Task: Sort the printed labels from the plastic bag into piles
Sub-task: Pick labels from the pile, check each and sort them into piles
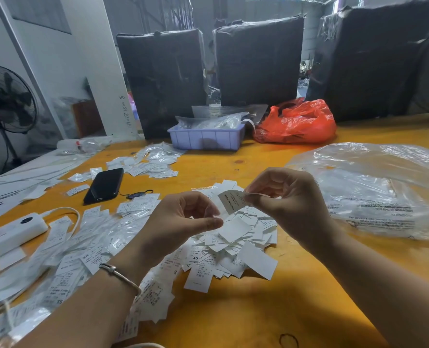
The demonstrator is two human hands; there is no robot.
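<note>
Right hand (281, 197) pinches one label (232, 200), reading step; left hand (183, 217) curled, empty. Next: drop on matching pile (223, 247).

Both forearms are bare, and a thin silver bangle (120, 274) circles the left wrist.

1. Bare orange tabletop (258, 317) lies open along the lower middle and lower right of the frame.
2. A heap of white printed labels (233, 249) fills the centre.
3. A large clear plastic bag (374, 187) blocks the right.
4. A black phone (104, 185) and white power strip (10, 234) crowd the left.
</note>
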